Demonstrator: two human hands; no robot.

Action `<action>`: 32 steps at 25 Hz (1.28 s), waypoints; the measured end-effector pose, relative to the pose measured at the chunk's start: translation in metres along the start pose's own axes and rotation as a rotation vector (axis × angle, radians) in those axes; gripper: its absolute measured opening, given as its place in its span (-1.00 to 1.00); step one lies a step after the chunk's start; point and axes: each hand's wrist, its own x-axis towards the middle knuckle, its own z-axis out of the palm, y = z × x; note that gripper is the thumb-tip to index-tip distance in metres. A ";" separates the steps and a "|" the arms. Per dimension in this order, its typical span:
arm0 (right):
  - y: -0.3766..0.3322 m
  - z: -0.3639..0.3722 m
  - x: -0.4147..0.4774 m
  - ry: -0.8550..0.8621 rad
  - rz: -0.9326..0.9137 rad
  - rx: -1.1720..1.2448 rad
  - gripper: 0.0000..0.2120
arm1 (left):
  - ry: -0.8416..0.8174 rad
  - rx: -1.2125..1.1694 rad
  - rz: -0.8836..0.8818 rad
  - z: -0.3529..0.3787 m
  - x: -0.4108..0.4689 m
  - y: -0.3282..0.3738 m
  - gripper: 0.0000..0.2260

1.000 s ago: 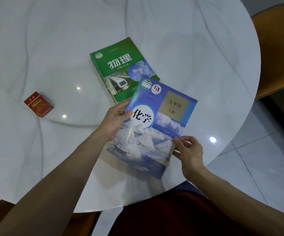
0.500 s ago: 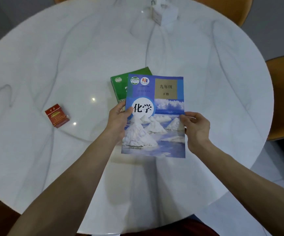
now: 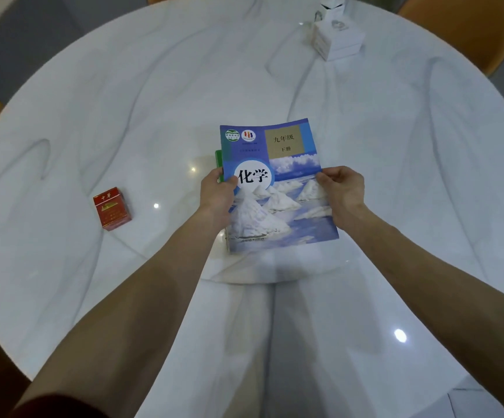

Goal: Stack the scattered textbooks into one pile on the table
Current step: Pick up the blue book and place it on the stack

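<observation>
A blue chemistry textbook [image 3: 277, 206] with white salt mounds on its cover lies over a green physics textbook [image 3: 218, 159], of which only a thin strip shows at the blue book's left edge. My left hand [image 3: 218, 194] grips the blue book's left edge, thumb on the cover. Gripping its right edge is my right hand [image 3: 341, 191]. Both books are near the middle of the round white marble table [image 3: 124, 116]. Whether the blue book rests fully on the green one cannot be told.
A red cigarette pack [image 3: 111, 208] stands on the table to the left of the books. A white box [image 3: 338, 39] sits at the far side. Orange chairs [image 3: 468, 25] stand around the table's edge.
Both hands carried the blue book away from me and left over the green book, which is now almost fully covered. The camera view has tilted up and shows more of the table.
</observation>
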 end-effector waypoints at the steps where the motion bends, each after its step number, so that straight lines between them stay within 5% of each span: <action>1: 0.003 0.005 0.009 -0.018 0.002 -0.012 -0.90 | 0.016 0.010 -0.002 0.002 0.006 -0.001 -0.78; 4: 0.009 0.017 0.025 -0.053 0.004 -0.073 -0.78 | 0.055 0.067 0.009 0.003 0.024 -0.008 -0.75; 10: 0.024 0.031 0.040 -0.078 -0.031 -0.181 -0.94 | 0.121 0.286 0.090 0.004 0.045 -0.026 -0.70; 15: 0.034 0.032 0.038 -0.056 -0.065 -0.301 -0.81 | 0.185 0.604 0.248 0.004 0.056 -0.040 -0.76; 20: 0.036 0.037 0.035 -0.017 -0.095 -0.372 -0.80 | 0.230 0.831 0.218 0.001 0.061 -0.049 -0.78; 32: 0.037 0.042 0.031 0.046 -0.098 -0.468 -0.75 | 0.143 0.905 0.242 -0.005 0.064 -0.055 -0.75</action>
